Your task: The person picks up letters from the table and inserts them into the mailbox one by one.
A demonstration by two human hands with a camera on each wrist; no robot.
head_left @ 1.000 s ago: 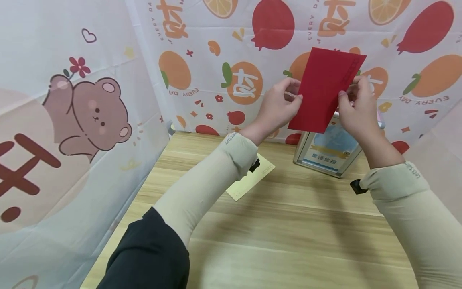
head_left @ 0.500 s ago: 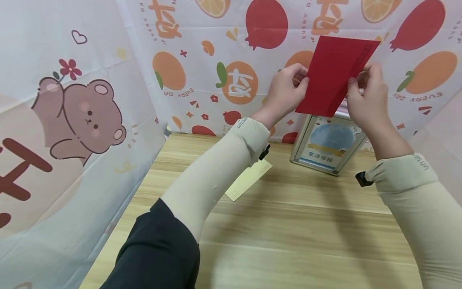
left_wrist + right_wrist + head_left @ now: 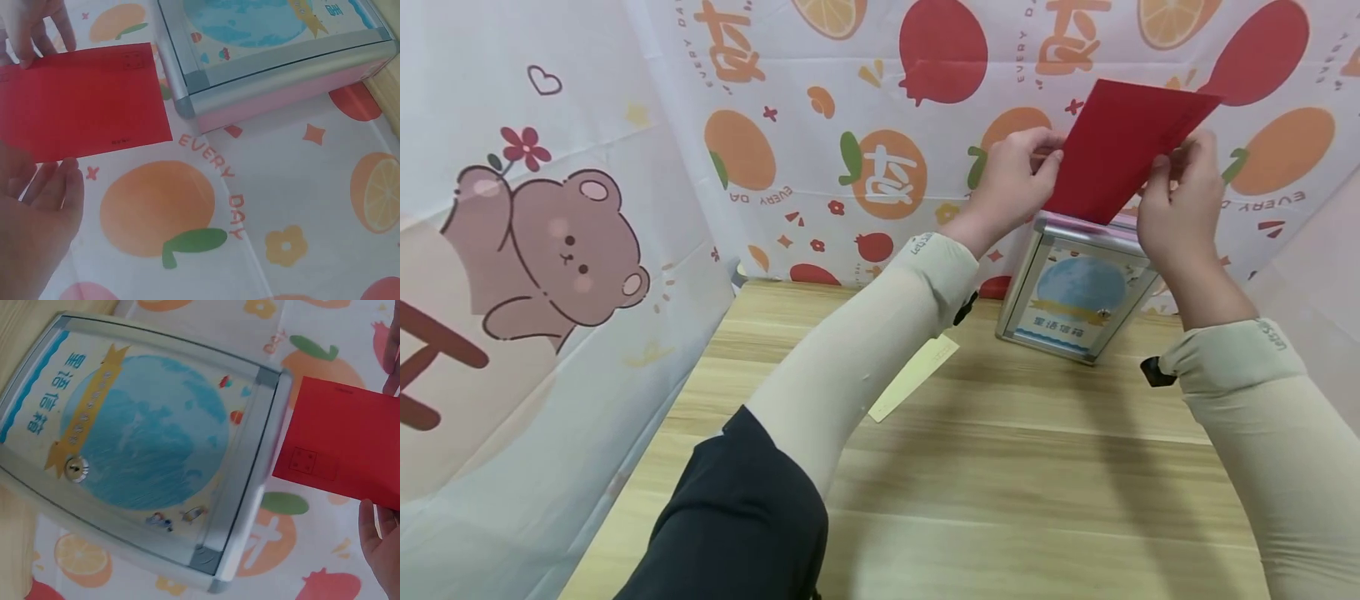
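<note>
Both hands hold a red envelope (image 3: 1127, 150) upright by its long edges, just above a metal-framed mailbox (image 3: 1075, 292). My left hand (image 3: 1018, 179) pinches the left edge; my right hand (image 3: 1183, 204) pinches the right edge. In the left wrist view, small printed boxes show near the end of the envelope (image 3: 87, 100) closest to the mailbox. From the right wrist, the lower end of the envelope (image 3: 344, 437) lies close to the mailbox's top; whether they touch I cannot tell. The mailbox front has a blue globe picture and a round lock (image 3: 77, 469). No slot is visible.
A pale yellow envelope (image 3: 913, 379) lies on the wooden table (image 3: 1022, 500), partly behind my left forearm. A fruit-print cloth (image 3: 820, 167) hangs directly behind the mailbox, and a bear-print cloth (image 3: 572, 250) hangs at the left.
The red envelope, held by both hands, has moved right and lower relative to the mailbox. Its lower end, first in front of the mailbox's face, is now at the top edge. The view has shifted slightly.
</note>
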